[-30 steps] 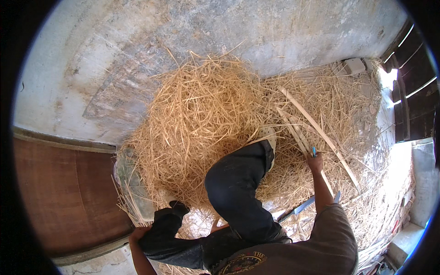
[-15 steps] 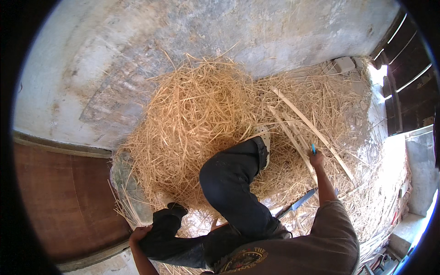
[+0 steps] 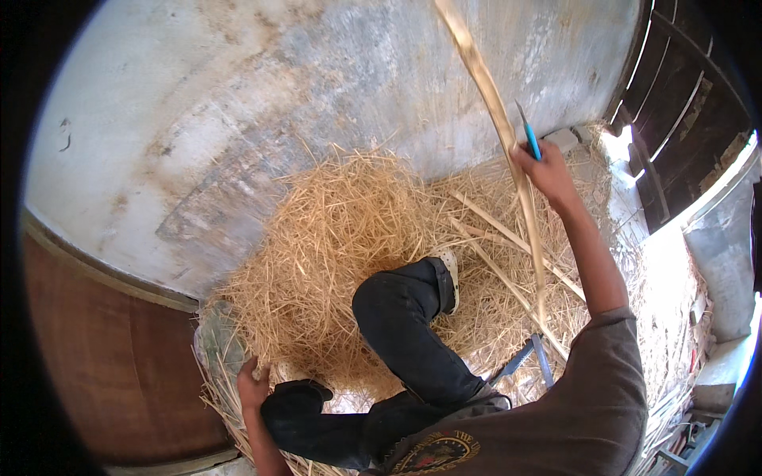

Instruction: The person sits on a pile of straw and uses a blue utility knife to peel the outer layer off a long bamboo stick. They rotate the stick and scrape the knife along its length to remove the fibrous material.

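Observation:
My right hand (image 3: 546,170) is raised at the right, closed around a long pale bamboo strip (image 3: 486,79). The same hand grips a small knife (image 3: 530,141) with a blue handle, its thin dark blade pointing up and away. The strip stands at a slant, its upper end past the top of the view and its lower end over the straw. Low at the left, my left hand (image 3: 252,385) is curled beside my shoe and the edge of the straw. Whatever its fingers hold, if anything, cannot be made out.
A big straw heap (image 3: 349,230) rises against the stained wall (image 3: 357,71). More pale strips (image 3: 508,282) lie crossed on the straw at the right. Two dark blades (image 3: 516,361) lie near my right side. A brown panel (image 3: 111,365) stands at the left; a block (image 3: 562,139) sits by the wall.
My right hand has risen from the strips on the straw, lifting one with it, the knife still in its grip. My left hand has moved from my lower leg to beside the shoe.

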The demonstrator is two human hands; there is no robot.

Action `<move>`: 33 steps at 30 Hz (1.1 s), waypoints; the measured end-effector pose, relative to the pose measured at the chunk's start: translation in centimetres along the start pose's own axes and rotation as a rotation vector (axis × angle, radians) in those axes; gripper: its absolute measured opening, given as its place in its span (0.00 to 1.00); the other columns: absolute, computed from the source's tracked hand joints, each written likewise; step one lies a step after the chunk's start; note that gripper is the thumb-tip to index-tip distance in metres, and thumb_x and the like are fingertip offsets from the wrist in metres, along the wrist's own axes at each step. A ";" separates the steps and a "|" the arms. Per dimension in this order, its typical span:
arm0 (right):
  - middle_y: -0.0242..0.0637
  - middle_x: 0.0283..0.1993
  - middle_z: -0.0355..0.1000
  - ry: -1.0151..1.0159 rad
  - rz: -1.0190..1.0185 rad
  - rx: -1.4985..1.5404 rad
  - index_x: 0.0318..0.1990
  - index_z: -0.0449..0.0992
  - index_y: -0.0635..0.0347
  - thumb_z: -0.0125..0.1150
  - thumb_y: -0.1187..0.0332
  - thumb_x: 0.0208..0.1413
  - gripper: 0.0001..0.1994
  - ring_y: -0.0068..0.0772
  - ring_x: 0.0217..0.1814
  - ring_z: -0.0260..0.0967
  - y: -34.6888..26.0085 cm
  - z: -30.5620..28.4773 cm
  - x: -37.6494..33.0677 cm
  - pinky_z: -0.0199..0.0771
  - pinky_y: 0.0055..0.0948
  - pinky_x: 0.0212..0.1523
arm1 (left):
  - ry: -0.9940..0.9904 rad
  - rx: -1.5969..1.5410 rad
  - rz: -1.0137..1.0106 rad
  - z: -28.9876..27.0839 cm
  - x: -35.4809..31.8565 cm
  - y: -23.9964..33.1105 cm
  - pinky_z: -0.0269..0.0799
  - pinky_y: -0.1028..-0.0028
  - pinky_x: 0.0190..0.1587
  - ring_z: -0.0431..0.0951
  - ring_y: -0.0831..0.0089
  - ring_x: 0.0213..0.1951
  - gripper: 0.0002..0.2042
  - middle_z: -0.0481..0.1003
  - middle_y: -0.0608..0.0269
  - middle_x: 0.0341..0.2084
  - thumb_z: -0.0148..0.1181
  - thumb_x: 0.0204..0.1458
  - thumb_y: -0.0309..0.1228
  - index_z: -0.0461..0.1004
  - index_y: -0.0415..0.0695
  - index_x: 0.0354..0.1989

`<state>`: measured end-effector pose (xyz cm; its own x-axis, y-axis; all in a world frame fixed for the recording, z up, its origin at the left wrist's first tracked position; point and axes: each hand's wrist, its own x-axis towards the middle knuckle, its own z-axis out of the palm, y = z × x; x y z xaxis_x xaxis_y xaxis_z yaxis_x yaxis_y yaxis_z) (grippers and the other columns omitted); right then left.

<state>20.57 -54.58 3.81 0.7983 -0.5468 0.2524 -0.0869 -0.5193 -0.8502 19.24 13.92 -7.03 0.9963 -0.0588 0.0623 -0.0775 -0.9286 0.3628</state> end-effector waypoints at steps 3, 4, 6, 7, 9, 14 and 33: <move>0.22 0.19 0.59 0.032 -0.208 0.111 0.25 0.73 0.61 0.61 0.58 0.55 0.15 0.16 0.22 0.51 -7.6 0.0 0.9 0.53 0.24 0.23 | 0.096 -0.234 0.196 -0.3 -0.6 6.1 0.69 0.65 0.49 0.76 0.54 0.44 0.15 0.75 0.45 0.42 0.62 0.50 0.29 0.74 0.35 0.46; 0.22 0.19 0.59 0.019 -0.230 0.152 0.26 0.73 0.61 0.61 0.58 0.55 0.15 0.15 0.21 0.51 -10.0 0.0 0.6 0.52 0.23 0.22 | 0.099 -0.287 0.264 -1.1 -0.9 9.3 0.68 0.66 0.50 0.76 0.55 0.45 0.16 0.75 0.46 0.42 0.62 0.50 0.29 0.74 0.36 0.46; 0.21 0.18 0.59 -0.019 -0.271 0.237 0.29 0.73 0.60 0.60 0.57 0.55 0.15 0.13 0.19 0.51 -14.8 0.0 -0.5 0.51 0.20 0.20 | 0.121 -0.361 0.374 -2.6 -1.6 14.7 0.68 0.67 0.51 0.75 0.56 0.47 0.16 0.75 0.47 0.43 0.62 0.50 0.28 0.74 0.37 0.47; 0.23 0.20 0.61 -0.013 -0.316 0.242 0.30 0.74 0.62 0.60 0.56 0.55 0.16 0.16 0.22 0.54 -16.9 -0.2 -1.3 0.54 0.23 0.23 | 0.137 -0.385 0.424 -3.2 -1.7 16.4 0.68 0.68 0.51 0.75 0.56 0.48 0.16 0.75 0.47 0.43 0.62 0.49 0.27 0.74 0.37 0.47; 0.28 0.22 0.65 -0.015 -0.413 0.268 0.32 0.76 0.64 0.59 0.54 0.55 0.18 0.21 0.26 0.59 -20.9 0.0 -2.6 0.61 0.27 0.29 | 0.131 -0.460 0.547 -5.0 -1.4 20.1 0.68 0.67 0.52 0.75 0.57 0.48 0.18 0.74 0.48 0.45 0.63 0.49 0.26 0.72 0.38 0.50; 0.32 0.21 0.67 0.024 -0.727 0.346 0.29 0.75 0.63 0.56 0.60 0.57 0.14 0.23 0.24 0.61 -32.9 1.1 -7.8 0.63 0.28 0.27 | 0.296 -0.564 0.760 -11.2 1.7 27.5 0.66 0.63 0.55 0.70 0.62 0.54 0.32 0.69 0.51 0.54 0.63 0.50 0.28 0.57 0.40 0.64; 0.18 0.15 0.54 0.283 -0.342 0.565 0.23 0.68 0.49 0.58 0.61 0.59 0.13 0.12 0.15 0.50 -20.7 -6.2 -10.8 0.44 0.19 0.16 | 0.609 -1.111 0.661 -27.5 0.7 26.9 0.81 0.65 0.41 0.80 0.60 0.40 0.17 0.76 0.46 0.36 0.46 0.62 0.35 0.68 0.31 0.48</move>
<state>10.07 -42.04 21.52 0.5339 -0.6029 0.5928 0.5234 -0.3150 -0.7917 16.85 -1.04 28.35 0.6174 0.0679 0.7837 -0.7849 -0.0122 0.6195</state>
